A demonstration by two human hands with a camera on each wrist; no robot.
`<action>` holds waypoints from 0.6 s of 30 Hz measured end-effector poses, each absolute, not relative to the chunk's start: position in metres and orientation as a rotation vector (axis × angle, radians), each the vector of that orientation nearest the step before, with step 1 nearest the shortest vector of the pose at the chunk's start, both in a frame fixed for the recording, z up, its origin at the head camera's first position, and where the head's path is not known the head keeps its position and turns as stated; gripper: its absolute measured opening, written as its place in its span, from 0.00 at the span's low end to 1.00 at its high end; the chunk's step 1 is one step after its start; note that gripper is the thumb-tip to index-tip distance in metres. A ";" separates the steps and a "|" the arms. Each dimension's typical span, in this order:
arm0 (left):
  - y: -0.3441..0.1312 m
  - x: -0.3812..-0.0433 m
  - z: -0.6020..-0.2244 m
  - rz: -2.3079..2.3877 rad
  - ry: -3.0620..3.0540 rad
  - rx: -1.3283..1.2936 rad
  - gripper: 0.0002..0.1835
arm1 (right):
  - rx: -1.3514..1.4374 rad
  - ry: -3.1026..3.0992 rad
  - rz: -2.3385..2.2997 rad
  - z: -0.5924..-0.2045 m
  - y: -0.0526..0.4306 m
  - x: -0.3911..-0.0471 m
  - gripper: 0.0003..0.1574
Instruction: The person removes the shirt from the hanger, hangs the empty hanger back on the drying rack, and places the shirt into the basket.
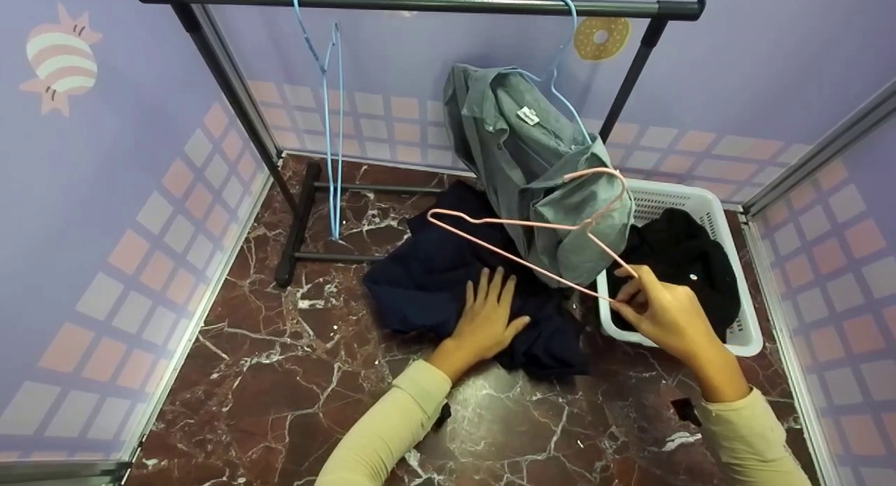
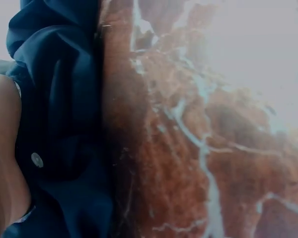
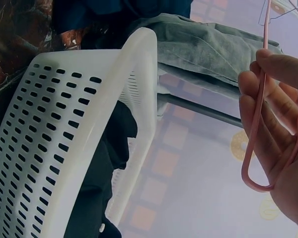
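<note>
My right hand (image 1: 661,307) pinches one end of a pink clothes hanger (image 1: 514,256), which it holds up in front of a grey shirt. In the right wrist view the hanger's rounded end (image 3: 253,181) passes between the fingers and palm. My left hand (image 1: 486,318) rests with spread fingers on a crumpled navy garment (image 1: 427,283) on the floor. A white button (image 2: 37,159) shows on that garment in the left wrist view. The grey shirt (image 1: 504,136) hangs slanting from a blue hanger (image 1: 570,52) on the rail, its lower part partly behind the pink hanger.
A black clothes rack (image 1: 420,1) stands at the back, with another blue hanger (image 1: 329,136) at its left. On the right, a white perforated basket (image 1: 752,332) contains black clothing (image 1: 689,262). Patterned panels (image 1: 126,213) enclose the dark red marbled floor (image 1: 266,402).
</note>
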State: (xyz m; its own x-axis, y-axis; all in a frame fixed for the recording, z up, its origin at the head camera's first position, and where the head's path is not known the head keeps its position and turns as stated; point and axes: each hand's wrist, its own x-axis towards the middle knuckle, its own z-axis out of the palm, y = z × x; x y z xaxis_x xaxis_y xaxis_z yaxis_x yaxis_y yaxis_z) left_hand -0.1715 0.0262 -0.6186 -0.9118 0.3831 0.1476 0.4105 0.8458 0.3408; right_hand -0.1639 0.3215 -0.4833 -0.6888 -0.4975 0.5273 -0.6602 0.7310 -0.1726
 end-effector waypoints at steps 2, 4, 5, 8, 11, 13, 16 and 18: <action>0.024 -0.169 -0.614 -0.555 -2.908 -0.640 0.42 | 0.861 -2.501 0.496 -0.482 0.322 -0.163 0.34; 0.021 -0.168 -0.607 -0.525 -2.873 -0.641 0.42 | 0.838 -2.516 0.510 -0.481 0.323 -0.162 0.34; 0.019 -0.167 -0.604 -0.509 -2.858 -0.639 0.42 | 0.826 -2.525 0.517 -0.481 0.323 -0.161 0.34; 0.014 -0.164 -0.595 -0.475 -2.812 -0.638 0.42 | 0.788 -2.543 0.541 -0.478 0.324 -0.159 0.35; 0.008 -0.161 -0.587 -0.459 -2.771 -0.651 0.42 | 0.762 -2.559 0.561 -0.476 0.324 -0.158 0.35; 0.003 -0.159 -0.580 -0.453 -2.753 -0.663 0.42 | 0.752 -2.569 0.571 -0.475 0.323 -0.157 0.36; -0.008 -0.156 -0.566 -0.427 -2.765 -0.679 0.41 | 0.742 -2.581 0.579 -0.473 0.322 -0.156 0.36; -0.018 -0.156 -0.552 -0.402 -2.785 -0.678 0.41 | 0.733 -2.583 0.581 -0.472 0.322 -0.156 0.36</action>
State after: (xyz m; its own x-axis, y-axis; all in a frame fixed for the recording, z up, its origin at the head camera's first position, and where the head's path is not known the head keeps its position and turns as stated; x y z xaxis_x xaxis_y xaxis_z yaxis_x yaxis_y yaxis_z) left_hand -0.1558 -0.0176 -0.5521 -0.8613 0.4101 0.2999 0.4782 0.8538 0.2058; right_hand -0.1556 0.3222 -0.4719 -0.7866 -0.4011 0.4695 -0.5635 0.7772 -0.2801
